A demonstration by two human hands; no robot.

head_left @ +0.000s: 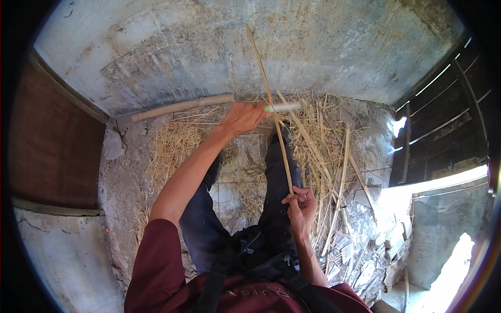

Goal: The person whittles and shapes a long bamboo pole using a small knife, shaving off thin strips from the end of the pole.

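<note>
My left hand [245,117] is closed around a knife [286,107]; its pale blade points to the right, with a bit of green beside my fingers. The blade crosses a long, thin bamboo strip [283,148], and whether it cuts in cannot be made out. My right hand [301,206] pinches the strip's near end between thumb and fingers, above my right thigh. From there the strip slants up and away past the knife, its far tip standing out in front of the wall. The knife's handle is mostly hidden in my left hand.
Straw-like shavings [175,146] cover the floor on both sides of my legs. Several split bamboo pieces [344,167] lie to the right. A round pole [182,107] rests along the foot of the stained wall [172,57]. Broken rubble [391,245] lies at the lower right.
</note>
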